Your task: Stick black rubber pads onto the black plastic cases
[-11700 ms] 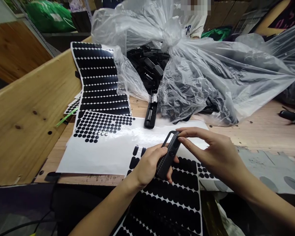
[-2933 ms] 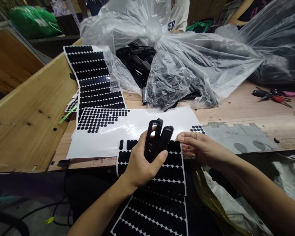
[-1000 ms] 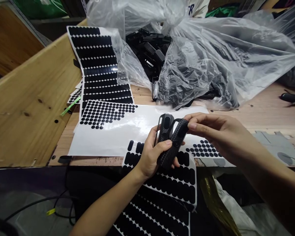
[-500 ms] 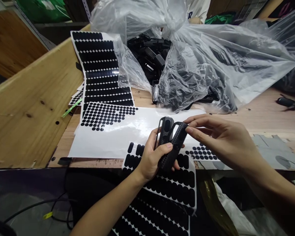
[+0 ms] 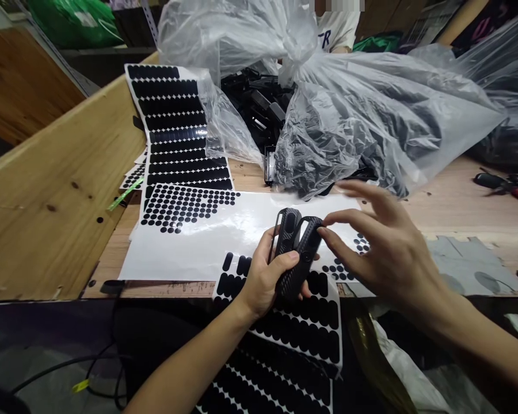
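Plastic bag point(image 5: 328, 132) beyond both hands point(image 5: 263, 279) point(image 5: 391, 247), flap point(image 5: 233, 132) over edge of black sticker sheet point(image 5: 170, 115)

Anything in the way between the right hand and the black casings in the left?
Nothing visible. The right hand's fingers are at the upper end of one black casing; contact unclear. The second casing sits on its far side, in the left hand.

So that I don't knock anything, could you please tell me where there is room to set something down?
Bare wood shows between the clear bag, keys and grey sheet; the white sheet is blank below its small dots, left of the left hand. It's crowded around the black cases and right hand.
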